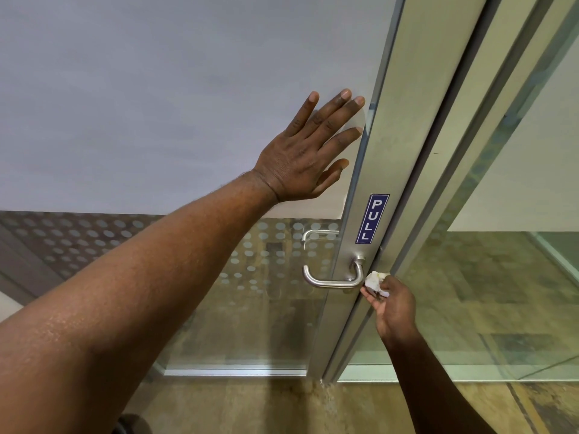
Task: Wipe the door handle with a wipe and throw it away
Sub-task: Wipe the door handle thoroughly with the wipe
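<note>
A brushed-metal lever door handle [332,278] juts from the metal door frame [404,126], below a blue PULL sticker [372,218]. My right hand [393,303] is just right of the handle's bend and pinches a crumpled white wipe [374,280]. The wipe sits against the handle's right end. Higher up, my left hand [305,153] lies flat with fingers spread on the frosted glass of the door, close to the frame's edge.
The lower glass panel [250,292] is clear with a dotted frosted band, and a second handle [316,234] shows through it. A fixed glass pane [501,277] stands to the right. Mottled brown floor [250,405] lies below.
</note>
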The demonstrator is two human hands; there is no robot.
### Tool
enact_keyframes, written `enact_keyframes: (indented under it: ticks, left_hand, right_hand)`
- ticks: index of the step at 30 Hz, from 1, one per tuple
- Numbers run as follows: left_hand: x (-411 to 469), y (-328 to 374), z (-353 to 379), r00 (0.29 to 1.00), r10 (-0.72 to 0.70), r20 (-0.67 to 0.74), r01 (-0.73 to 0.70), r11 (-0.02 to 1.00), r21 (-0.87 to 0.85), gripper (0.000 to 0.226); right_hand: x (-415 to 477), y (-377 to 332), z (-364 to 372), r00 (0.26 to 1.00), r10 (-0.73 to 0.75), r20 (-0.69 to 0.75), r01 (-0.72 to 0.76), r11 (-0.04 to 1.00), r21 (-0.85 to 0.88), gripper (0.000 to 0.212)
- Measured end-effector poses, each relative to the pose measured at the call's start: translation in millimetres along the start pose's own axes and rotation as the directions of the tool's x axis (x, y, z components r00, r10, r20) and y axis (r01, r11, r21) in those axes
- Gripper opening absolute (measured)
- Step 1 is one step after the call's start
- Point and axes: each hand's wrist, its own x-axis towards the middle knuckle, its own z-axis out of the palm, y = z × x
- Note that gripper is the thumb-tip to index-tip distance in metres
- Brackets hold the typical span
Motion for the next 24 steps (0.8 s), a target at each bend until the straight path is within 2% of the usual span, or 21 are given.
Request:
enact_keyframes:
  ticks: [3, 7, 8, 10, 12, 15, 17, 24]
  left_hand:
    - [1, 0, -1, 1.000, 0.001, -0.009, -0.001, 1.000, -0.005, 0.046]
    - [1, 0, -2, 1.000, 0.000, -0.002, 0.000, 1.000, -0.012, 0.046]
    - [1, 0, -2, 1.000, 0.001, 0.002, -0.001, 1.000, -0.012, 0.046]
    - [1, 0, -2, 1.000, 0.003, 0.003, -0.002, 1.000, -0.012, 0.046]
    - [0, 1, -1, 1.000, 0.001, 0.001, -0.001, 1.000, -0.012, 0.046]
    - [0, 0, -1, 1.000, -0.002, 0.004, 0.002, 1.000, -0.013, 0.046]
    - [1, 0, -1, 1.000, -0.003, 0.010, 0.004, 1.000, -0.011, 0.047]
    - [1, 0, -2, 1.000, -0.005, 0.009, 0.005, 1.000, -0.017, 0.046]
  right_hand:
    - [-2, -6, -1, 0.991, -0.101, 0.085, 0.104, 0.994, -0.032, 0.017]
    - [1, -3, -4, 0.964, -0.256, 0.075, 0.266, 0.943, -0.199, 0.023]
    - [4, -1, -6, 0.945, -0.320, 0.065, 0.325, 0.901, -0.289, 0.026]
    - [5, 3, -8, 0.885, -0.453, 0.106, 0.437, 0.732, -0.523, 0.031]
    - [-3, 6, -6, 0.853, -0.489, 0.183, 0.479, 0.594, -0.647, 0.032]
    - [-20, 12, -3, 0.823, -0.485, 0.297, 0.546, 0.527, -0.651, 0.038]
    - [-26, 20, -7, 0.764, -0.521, 0.380, 0.626, 0.457, -0.632, 0.040]
    - [-23, 26, -15, 0.620, -0.626, 0.474, 0.703, 0.174, -0.689, 0.028]
